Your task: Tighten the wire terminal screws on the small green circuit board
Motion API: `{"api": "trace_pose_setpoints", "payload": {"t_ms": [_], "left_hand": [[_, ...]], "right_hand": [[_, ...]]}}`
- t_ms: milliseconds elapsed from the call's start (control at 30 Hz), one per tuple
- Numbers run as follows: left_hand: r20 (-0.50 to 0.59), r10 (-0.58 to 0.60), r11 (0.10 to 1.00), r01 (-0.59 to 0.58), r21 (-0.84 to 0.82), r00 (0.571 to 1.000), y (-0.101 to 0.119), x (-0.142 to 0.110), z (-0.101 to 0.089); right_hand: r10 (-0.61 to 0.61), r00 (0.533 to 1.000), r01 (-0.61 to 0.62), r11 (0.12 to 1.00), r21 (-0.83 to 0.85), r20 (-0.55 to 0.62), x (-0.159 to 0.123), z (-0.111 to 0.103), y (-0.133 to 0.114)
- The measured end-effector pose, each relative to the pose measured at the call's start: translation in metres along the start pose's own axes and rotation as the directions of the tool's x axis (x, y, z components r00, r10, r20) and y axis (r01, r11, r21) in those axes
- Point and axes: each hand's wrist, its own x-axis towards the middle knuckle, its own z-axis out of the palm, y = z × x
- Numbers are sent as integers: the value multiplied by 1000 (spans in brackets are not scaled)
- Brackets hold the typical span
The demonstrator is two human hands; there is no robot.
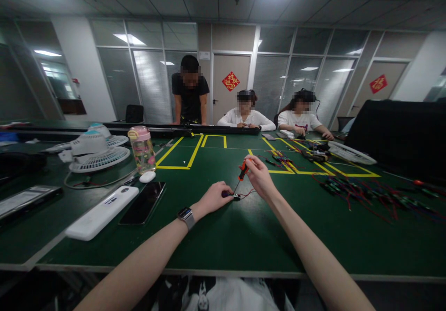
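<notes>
My right hand [259, 178] is closed around the orange and black handle of a screwdriver [242, 171]. Its thin shaft slants down to the left, and the tip meets a small dark part with wires [237, 197] lying on the green table. Low on the tabletop, my left hand [214, 198] has its fingers closed at the left side of that part, pinching a small dark piece beside it. Thin red and dark wires run from the part to the right, toward my right wrist. Details of the part are too small to make out.
Bundles of wired small boards [376, 197] lie on the right, with more wired parts [278, 158] behind my right hand. On the left are a phone [143, 203], a white power bank [102, 212], a bottle [142, 150] and fan parts [97, 150]. Several people are across the table [209, 246].
</notes>
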Motion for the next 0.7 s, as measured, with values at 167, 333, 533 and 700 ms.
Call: {"api": "trace_pose_setpoints", "payload": {"t_ms": [167, 333, 533, 700], "left_hand": [[7, -2, 1000, 2, -7, 1000, 3, 0, -1], [3, -11, 1000, 11, 8, 1000, 6, -1, -2], [-4, 2, 1000, -2, 20, 1000, 5, -1, -2], [-12, 2, 1000, -2, 9, 1000, 5, -1, -2]], "right_hand": [[28, 999, -29, 999, 28, 24, -2, 4, -5], [32, 999, -33, 998, 51, 12, -3, 7, -3], [20, 1000, -19, 1000, -24, 1, -1, 2, -2], [38, 998, -40, 999, 32, 54, -2, 5, -3]]}}
